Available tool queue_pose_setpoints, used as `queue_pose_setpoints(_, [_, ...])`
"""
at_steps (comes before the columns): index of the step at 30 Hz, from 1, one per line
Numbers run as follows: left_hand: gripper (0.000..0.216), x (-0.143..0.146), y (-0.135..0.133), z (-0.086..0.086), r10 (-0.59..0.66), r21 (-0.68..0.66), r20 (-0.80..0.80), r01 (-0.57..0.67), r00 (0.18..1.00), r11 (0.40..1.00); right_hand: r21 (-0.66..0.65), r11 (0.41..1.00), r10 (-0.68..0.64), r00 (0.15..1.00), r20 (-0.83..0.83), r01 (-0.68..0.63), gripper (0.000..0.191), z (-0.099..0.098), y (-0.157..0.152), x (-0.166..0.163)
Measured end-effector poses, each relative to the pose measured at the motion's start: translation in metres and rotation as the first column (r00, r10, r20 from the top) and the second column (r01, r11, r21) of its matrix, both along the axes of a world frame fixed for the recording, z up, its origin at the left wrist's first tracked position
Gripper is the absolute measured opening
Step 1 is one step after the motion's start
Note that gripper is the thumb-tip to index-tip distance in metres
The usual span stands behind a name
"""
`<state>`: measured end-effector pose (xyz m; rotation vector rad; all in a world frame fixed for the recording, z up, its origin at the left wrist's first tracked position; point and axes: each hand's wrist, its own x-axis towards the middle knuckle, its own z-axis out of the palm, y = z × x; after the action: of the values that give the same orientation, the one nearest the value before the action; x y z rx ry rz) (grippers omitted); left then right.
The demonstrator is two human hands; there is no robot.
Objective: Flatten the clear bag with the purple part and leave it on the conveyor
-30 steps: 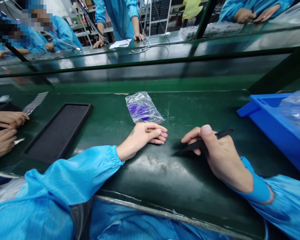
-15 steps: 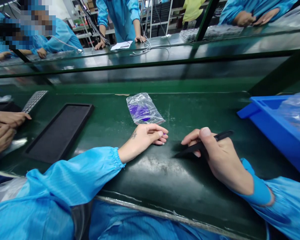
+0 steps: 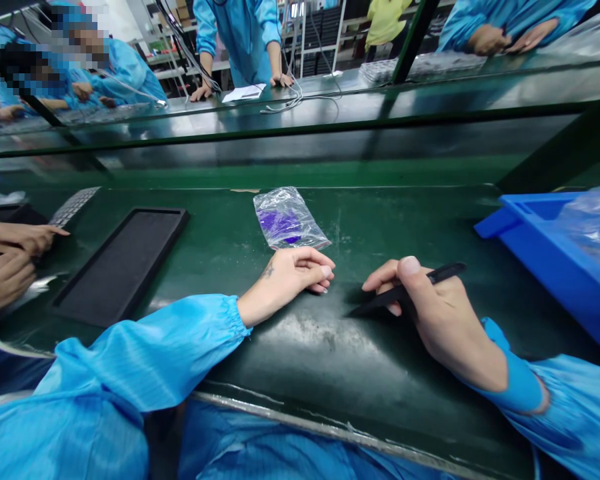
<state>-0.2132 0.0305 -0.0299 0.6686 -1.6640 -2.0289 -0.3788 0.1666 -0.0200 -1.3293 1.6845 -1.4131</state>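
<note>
My left hand (image 3: 293, 273) rests on the dark green bench (image 3: 330, 347) with its fingers curled together, just below a small clear plastic bag (image 3: 287, 219) of purple parts; what the fingertips pinch, if anything, is too small to name. My right hand (image 3: 430, 310) lies to the right and grips black tweezers (image 3: 405, 290), whose tips point left and touch the bench surface. The two hands are about a hand's width apart. Both arms wear blue sleeves.
A black foam-lined tray (image 3: 123, 260) lies to the left. A co-worker's hands (image 3: 10, 260) work at the far left beside a grey strip of parts (image 3: 73, 205). A blue bin (image 3: 555, 260) holding plastic bags stands at the right. Other people stand beyond the raised shelf (image 3: 330, 107).
My left fingertips have curled in slightly. The co-worker's hands at the left have shifted. My right hand and the tweezers stay in place.
</note>
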Motion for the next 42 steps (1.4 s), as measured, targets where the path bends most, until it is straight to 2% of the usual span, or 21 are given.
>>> queue_pose_setpoints(4, [0.004,0.001,0.001,-0.002,-0.032,-0.058,0.03,0.033,0.999,0.998,0.001,1.0,0.0,1.0,-0.005,0.0,0.064,-0.001,0.0,-0.001])
queue_pose_setpoints(8, [0.003,0.005,0.003,-0.003,-0.087,-0.189,0.055,0.096,0.995,0.977,0.006,1.0,0.001,1.0,-0.005,-0.001,0.064,-0.002,0.0,-0.001])
queue_pose_setpoints(12, [0.016,0.009,0.005,0.001,-0.121,-0.394,0.118,0.159,0.986,0.905,0.0,1.0,-0.008,1.0,-0.001,0.008,0.063,-0.003,0.001,0.001])
queue_pose_setpoints(15, [0.02,0.011,0.006,0.004,-0.126,-0.458,0.166,0.189,0.978,0.869,-0.006,1.0,-0.017,1.0,0.0,0.017,0.064,-0.003,0.001,0.001])
queue_pose_setpoints(19, [0.017,0.011,0.006,0.002,-0.126,-0.376,0.138,0.17,0.982,0.911,-0.016,1.0,-0.02,1.0,-0.001,0.02,0.066,-0.002,0.002,0.001])
queue_pose_setpoints(25, [0.007,0.01,0.009,0.004,-0.164,-0.129,0.059,0.17,0.985,0.977,-0.016,1.0,-0.011,1.0,0.004,0.011,0.063,-0.001,0.002,0.001])
queue_pose_setpoints(30, [0.02,0.01,0.012,0.009,-0.156,0.088,0.019,0.154,0.988,0.984,-0.043,0.999,-0.021,1.0,0.007,0.021,0.063,-0.002,0.002,0.002])
queue_pose_setpoints(42, [0.025,0.009,0.013,0.009,-0.11,0.117,0.026,0.106,0.994,0.987,-0.019,1.0,-0.021,1.0,0.016,0.021,0.065,-0.001,0.002,0.002])
